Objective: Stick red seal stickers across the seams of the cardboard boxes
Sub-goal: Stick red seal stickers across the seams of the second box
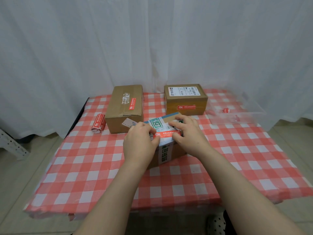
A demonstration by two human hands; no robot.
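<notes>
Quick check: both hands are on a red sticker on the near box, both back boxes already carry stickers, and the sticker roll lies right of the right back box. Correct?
No. In the head view the sticker roll lies left of the left back box, not right of the right back box. The rest holds.
</notes>
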